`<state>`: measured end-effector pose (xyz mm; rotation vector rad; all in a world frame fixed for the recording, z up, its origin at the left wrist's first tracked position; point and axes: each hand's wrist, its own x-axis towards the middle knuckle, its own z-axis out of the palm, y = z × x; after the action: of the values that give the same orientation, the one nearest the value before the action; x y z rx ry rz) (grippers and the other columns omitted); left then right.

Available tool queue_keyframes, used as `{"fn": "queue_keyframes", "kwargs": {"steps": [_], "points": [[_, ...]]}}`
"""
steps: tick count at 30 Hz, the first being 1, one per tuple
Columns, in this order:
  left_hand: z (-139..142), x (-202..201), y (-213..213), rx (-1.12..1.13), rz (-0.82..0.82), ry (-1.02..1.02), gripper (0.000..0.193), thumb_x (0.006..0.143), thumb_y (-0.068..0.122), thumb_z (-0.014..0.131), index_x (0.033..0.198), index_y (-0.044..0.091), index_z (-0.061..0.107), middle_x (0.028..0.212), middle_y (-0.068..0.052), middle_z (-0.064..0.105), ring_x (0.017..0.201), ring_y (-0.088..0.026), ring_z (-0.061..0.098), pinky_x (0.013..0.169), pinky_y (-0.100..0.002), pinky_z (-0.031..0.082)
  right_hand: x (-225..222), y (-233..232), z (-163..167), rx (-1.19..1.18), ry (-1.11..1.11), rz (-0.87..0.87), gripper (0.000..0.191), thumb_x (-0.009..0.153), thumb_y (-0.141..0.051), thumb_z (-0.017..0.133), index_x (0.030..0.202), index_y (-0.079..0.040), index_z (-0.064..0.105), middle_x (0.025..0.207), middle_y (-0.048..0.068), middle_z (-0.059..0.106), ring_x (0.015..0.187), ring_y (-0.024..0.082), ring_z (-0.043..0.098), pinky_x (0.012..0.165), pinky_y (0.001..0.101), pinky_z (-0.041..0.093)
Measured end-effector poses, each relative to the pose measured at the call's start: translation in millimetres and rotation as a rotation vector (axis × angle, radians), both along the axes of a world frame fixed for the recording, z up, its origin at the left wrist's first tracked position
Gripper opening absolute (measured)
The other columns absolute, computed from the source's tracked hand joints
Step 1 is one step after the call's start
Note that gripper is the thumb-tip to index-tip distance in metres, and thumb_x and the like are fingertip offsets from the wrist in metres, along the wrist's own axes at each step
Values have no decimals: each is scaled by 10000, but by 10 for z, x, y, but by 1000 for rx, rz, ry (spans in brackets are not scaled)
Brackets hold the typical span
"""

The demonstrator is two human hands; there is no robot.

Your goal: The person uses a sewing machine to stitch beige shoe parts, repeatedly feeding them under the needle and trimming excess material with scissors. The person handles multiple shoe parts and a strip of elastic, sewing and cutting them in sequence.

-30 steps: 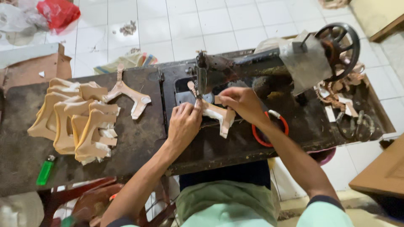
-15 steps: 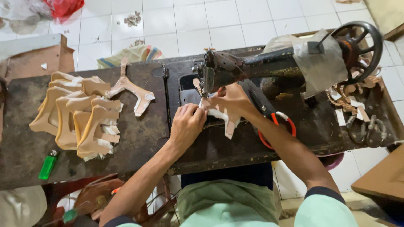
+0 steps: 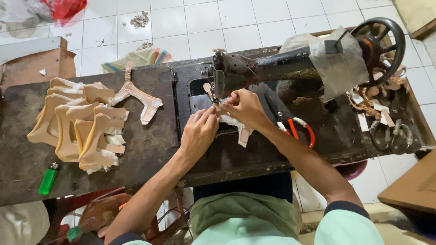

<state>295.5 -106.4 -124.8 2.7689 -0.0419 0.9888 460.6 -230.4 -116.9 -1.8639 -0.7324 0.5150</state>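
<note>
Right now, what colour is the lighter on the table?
Bright green lighter, seen in the head view.

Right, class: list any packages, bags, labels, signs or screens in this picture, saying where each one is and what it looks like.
Red plastic bag: floor, top left corner, crumpled.
Clear plastic sheet: draped over the sewing machine beside its handwheel, grey and see-through.
Cardboard box: left edge, behind the table, brown and flat-sided.
No labels, signs or screens show.

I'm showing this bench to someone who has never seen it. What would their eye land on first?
Probably the old black sewing machine across the dark table, with the left hand and right hand pinching a pale leather piece at its needle. Next, the stack of tan cut pieces to the left, and the orange-handled scissors just right of the hands.
</note>
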Motion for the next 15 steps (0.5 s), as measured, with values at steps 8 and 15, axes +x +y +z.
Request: {"fn": "queue_keyframes", "kwargs": {"steps": [8, 15], "points": [[-53, 61, 45, 4, -52, 81, 154, 938, 68, 679, 997, -68, 637, 1206, -194, 678, 1088, -327, 631, 937, -378, 542, 43, 10, 21, -111, -61, 30, 303, 816, -281, 816, 742, -44, 642, 777, 87, 781, 701, 106, 752, 613, 285, 560], [3, 71, 2, -3, -73, 138, 306, 913, -10, 666, 1206, -93, 632, 1219, -172, 649, 1148, -319, 619, 1017, -383, 512, -82, -25, 36, -80, -408, 2, 286, 856, -268, 798, 788, -52, 623, 722, 85, 705, 651, 188, 693, 602, 342, 529]]}}
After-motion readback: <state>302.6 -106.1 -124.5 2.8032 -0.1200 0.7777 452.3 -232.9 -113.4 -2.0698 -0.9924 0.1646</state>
